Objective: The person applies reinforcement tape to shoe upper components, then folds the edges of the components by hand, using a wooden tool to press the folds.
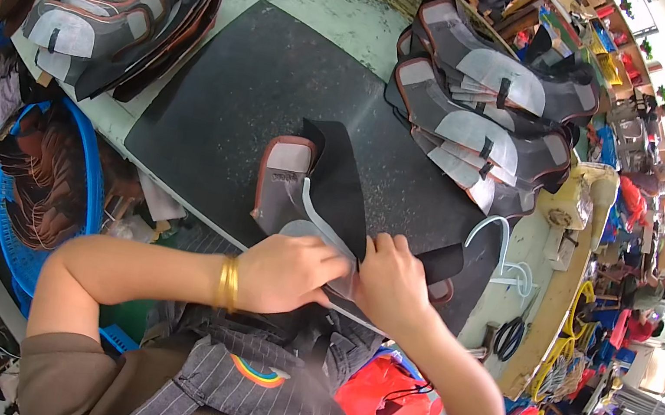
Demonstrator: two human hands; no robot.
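A flat shoe upper point(279, 183) in grey and black with a brown edge lies on the black mat, at its near side. One black flap point(341, 169) of it stands raised, and a pale curved strip point(316, 215) runs along the inside of the fold. My right hand point(394, 284) pinches the upper's folded edge, fingers closed. Right beside it, my left hand point(282, 274) has its fingers bent together at the near edge of the same upper. Both hands cover the spot where they meet.
Stacked shoe uppers stand at the far left point(116, 4) and far right point(491, 102) of the black mat point(230, 85). White curved strips point(506, 245) lie at its right. A blue basket point(96, 177) with brown pieces is left of the table. People work at the far right.
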